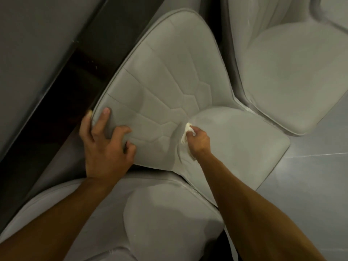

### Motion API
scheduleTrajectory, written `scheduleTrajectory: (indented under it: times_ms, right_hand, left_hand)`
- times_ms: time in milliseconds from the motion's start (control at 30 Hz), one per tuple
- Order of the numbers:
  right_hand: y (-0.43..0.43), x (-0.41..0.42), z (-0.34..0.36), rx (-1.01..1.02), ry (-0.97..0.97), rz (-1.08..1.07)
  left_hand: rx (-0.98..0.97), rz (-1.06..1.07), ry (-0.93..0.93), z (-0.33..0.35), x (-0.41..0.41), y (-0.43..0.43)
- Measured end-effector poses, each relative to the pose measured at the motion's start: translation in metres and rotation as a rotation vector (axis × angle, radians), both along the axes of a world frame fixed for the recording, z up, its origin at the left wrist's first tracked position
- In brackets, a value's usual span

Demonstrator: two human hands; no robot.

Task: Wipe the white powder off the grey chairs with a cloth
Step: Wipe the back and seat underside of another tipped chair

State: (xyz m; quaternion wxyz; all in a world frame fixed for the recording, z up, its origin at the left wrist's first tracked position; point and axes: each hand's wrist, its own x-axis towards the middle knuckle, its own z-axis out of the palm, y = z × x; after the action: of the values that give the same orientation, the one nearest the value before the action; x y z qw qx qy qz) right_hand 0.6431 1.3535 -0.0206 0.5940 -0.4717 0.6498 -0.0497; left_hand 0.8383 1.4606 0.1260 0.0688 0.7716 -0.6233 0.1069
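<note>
Our left hand (107, 146) grips the edge of the middle grey chair's (169, 72) quilted backrest, thumb on the front and fingers curled over the rim. Our right hand (199, 140) is closed around a small white cloth (186, 131), bunched and pressed into the crease where the backrest meets the seat (244, 140). The two hands are apart, with the backrest panel between them. A faint pale film lies on the seat. A second grey chair (291, 81) stands just beside it at upper right, a third (169, 219) lies below our arms, and the grey tiled floor (310, 185) shows at right.
</note>
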Motion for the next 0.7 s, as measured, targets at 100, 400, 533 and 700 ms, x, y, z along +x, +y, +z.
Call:
scheduleTrajectory:
  times_ms: [100,400,533,700]
  right_hand:
    - [0.016,-0.005,0.014,0.019,-0.042,-0.053]
    - [0.016,0.003,0.048,-0.015,-0.252,-0.354]
    - [0.006,0.006,0.049,-0.072,-0.325,-0.417]
    - [-0.015,0.001,0.051,-0.098,-0.341,-0.494]
  left_hand:
    - [0.158,0.059,0.058,0.020,-0.014,0.010]
    - [0.235,-0.374,-0.133,0.061,-0.032,-0.070]
    - [0.365,-0.507,-0.318,0.068,-0.029,-0.160]
    - [0.466,-0.615,-0.471,0.063,-0.028,-0.239]
